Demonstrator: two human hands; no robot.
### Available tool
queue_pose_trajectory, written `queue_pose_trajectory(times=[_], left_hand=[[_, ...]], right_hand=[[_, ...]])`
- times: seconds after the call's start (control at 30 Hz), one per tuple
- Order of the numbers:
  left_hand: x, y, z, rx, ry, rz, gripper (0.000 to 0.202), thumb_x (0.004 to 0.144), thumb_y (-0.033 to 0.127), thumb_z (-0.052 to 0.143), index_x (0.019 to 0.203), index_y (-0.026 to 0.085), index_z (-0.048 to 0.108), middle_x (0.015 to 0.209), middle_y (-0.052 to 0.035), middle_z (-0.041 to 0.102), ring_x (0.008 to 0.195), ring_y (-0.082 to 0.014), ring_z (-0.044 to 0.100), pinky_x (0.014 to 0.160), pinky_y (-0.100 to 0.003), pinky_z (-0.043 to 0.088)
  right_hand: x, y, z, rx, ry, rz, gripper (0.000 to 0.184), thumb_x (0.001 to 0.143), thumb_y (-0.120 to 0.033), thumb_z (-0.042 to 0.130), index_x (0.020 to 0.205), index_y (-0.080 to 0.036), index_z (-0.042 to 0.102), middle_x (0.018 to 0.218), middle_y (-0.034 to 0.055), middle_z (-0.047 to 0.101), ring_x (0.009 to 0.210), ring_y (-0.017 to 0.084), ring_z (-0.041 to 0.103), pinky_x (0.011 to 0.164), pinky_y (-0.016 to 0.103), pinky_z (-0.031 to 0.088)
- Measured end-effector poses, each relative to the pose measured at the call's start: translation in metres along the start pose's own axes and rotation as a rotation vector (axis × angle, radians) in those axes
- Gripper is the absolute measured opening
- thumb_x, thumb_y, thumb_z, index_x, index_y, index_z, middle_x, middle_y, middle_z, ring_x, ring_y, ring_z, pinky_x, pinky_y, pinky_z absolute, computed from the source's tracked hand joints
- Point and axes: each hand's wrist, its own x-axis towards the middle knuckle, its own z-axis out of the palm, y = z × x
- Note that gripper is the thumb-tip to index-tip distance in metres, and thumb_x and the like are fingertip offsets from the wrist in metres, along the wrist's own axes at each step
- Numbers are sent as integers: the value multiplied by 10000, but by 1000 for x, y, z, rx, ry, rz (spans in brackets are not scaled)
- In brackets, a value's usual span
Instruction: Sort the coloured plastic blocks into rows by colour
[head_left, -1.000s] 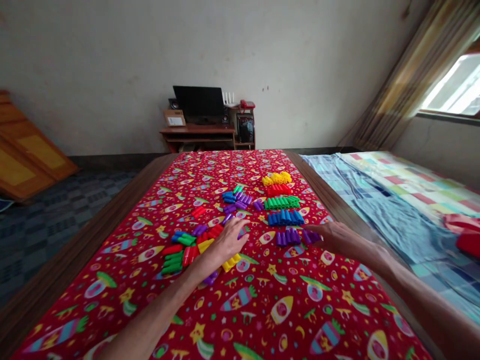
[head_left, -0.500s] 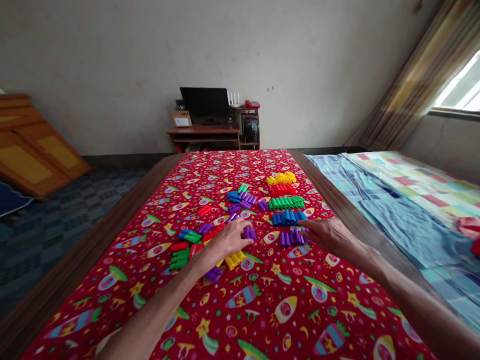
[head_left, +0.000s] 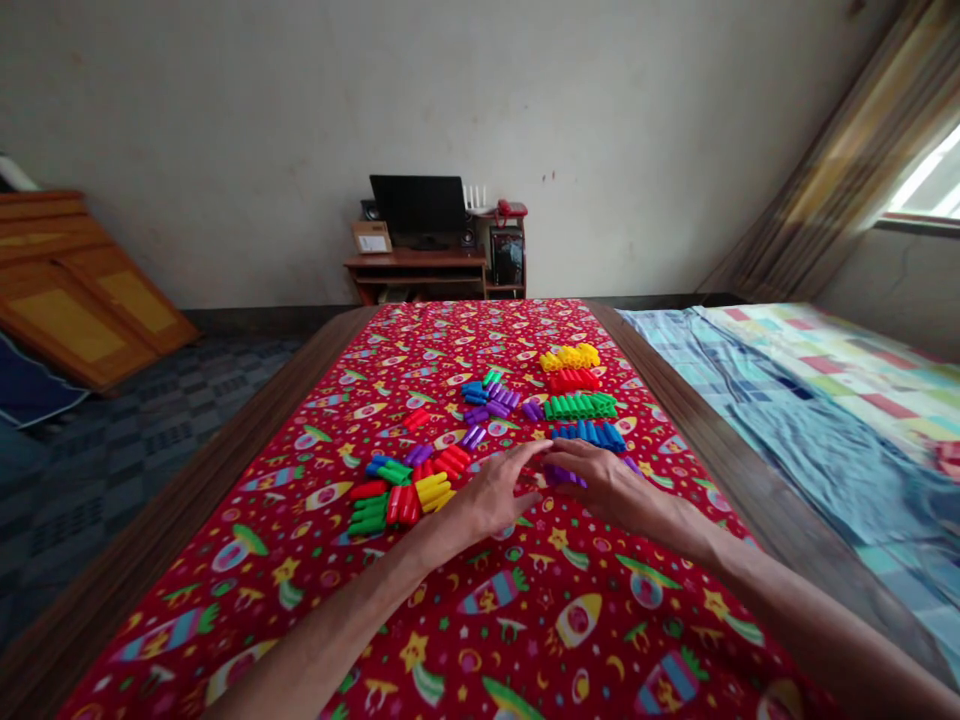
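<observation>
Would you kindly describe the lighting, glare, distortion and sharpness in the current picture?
Head view: the window at right glares white; head view: the cabinet leans, likely wide-angle stretch; head view: detail on the left hand and right hand looks soft, shading on the red cloth is diffuse.

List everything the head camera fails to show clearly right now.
Head view:
- Purple pieces: partly hidden by the right hand; their count is unclear.
- Left hand: its own back hides whether it grips anything.
- Window: cut off by the right edge.
- Box: label print too small.
</observation>
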Motion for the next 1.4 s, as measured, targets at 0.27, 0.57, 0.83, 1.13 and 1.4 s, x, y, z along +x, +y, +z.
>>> queue_pose_trajectory(times=[0.27,0.57,0.83,1.13,1.4], left_hand=[[6,-11,-29,300,71,55,299,888,152,535,1164,194,640,1204,-90,684,1134,-224,636,1015,-375,498],[6,-38,-49,412,121,17,274,866,144,508,1065,189,692,1156,-86,701,1085,-217,656,993,-370,522],[4,-42,-42,478,82,11,280,881,163,522,1114,182,677,1192,-92,686,1146,-221,613,1033,-384,484],[-2,-57,-48,629,66,-172,312,824,130,592,1123,212,621,1069,-74,656,1036,-227,629,950,-363,503],[-2,-57,-49,651,64,-188,222,862,235,604,1074,168,605,1037,-105,631,982,-261,632,888,-381,510]], right_hand=[[-56,33,-44,-148,64,175,264,925,-210,537,1158,-203,660,1133,112,713,1002,229,701,851,344,590],[-81,56,-38,-163,-36,170,324,870,-145,585,1189,-187,624,1062,104,733,930,212,720,798,312,599],[-70,40,-38,-195,-73,109,317,908,-154,549,1217,-189,613,1231,153,661,1097,237,662,898,383,579],[-7,27,-35,-189,-48,52,241,983,-231,444,1010,-182,679,862,71,709,747,151,661,709,272,528],[123,75,14,-367,-260,173,264,882,-164,599,1134,-96,640,1067,135,688,977,184,629,877,311,493]])
